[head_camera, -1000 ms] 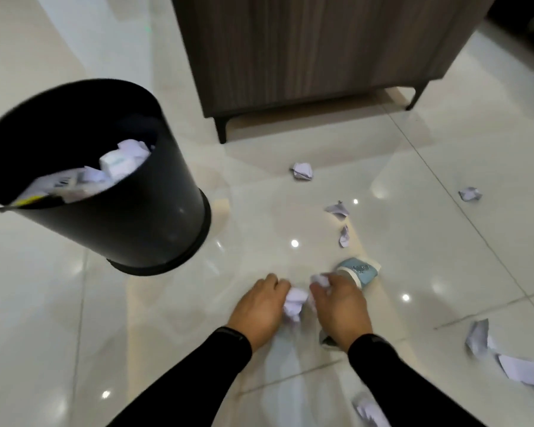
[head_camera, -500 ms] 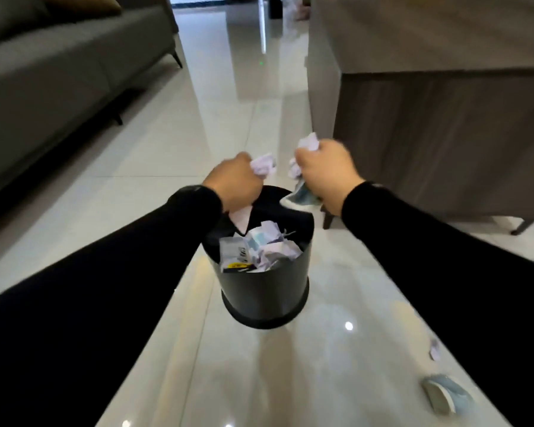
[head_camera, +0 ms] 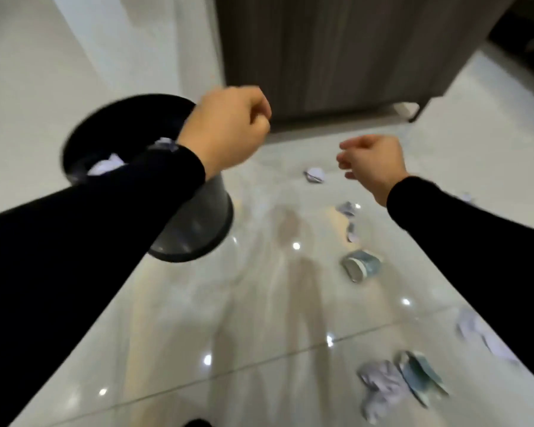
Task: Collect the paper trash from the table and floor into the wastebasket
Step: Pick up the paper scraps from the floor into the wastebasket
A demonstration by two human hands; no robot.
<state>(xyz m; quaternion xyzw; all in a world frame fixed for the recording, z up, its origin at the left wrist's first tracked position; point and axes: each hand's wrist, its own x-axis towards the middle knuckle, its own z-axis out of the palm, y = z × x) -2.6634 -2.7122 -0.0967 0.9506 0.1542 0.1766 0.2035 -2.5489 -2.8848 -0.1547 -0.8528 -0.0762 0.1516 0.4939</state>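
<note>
The black wastebasket [head_camera: 195, 229] stands on the floor at the left, with crumpled white paper [head_camera: 105, 164] inside it. My left hand [head_camera: 228, 127] hangs over its right rim, curled into a fist with nothing showing in it. My right hand [head_camera: 370, 161] is further right above the floor, fingers loosely apart and empty. On the tiles lie a paper ball [head_camera: 315, 175], two small scraps [head_camera: 347, 208], a blue paper cup [head_camera: 363, 265] on its side, a flattened cup [head_camera: 420, 380], a crumpled sheet [head_camera: 379, 386] and more paper [head_camera: 475, 328] at the right edge.
A dark wooden cabinet [head_camera: 352, 50] on short legs stands behind the hands. The floor is glossy white tile with light reflections. My black sleeves cover the lower left and right of the view.
Both hands held paper over the wastebasket half a second ago; now they hold nothing. They have swung right, and the view has tilted down to the littered floor.
</note>
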